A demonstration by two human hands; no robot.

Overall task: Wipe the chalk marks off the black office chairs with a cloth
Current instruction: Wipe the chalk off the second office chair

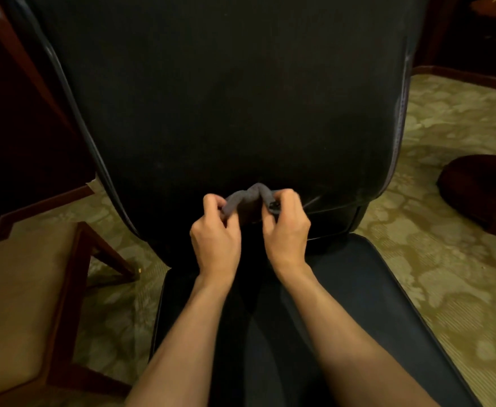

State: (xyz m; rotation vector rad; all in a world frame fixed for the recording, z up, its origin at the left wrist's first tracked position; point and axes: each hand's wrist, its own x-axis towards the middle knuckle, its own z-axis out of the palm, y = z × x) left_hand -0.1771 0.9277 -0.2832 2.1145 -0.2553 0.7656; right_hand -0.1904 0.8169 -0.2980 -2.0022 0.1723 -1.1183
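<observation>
A black office chair (pixel 226 98) fills the view, its tall backrest facing me and its seat below my forearms. A small grey cloth (pixel 248 196) is bunched into an arch in front of the bottom of the backrest. My left hand (pixel 216 235) pinches the cloth's left end with curled fingers. My right hand (pixel 285 230) pinches the right end the same way. The two hands sit close together just above the seat. No chalk marks show clearly on the dark backrest; a faint pale scuff runs along its right edge (pixel 401 113).
A wooden chair with a tan seat (pixel 20 304) stands at the lower left. Dark wooden furniture (pixel 11 127) rises on the left. Patterned green carpet (pixel 446 259) surrounds the chair. A dark brown rounded object (pixel 482 189) lies on the carpet at the right.
</observation>
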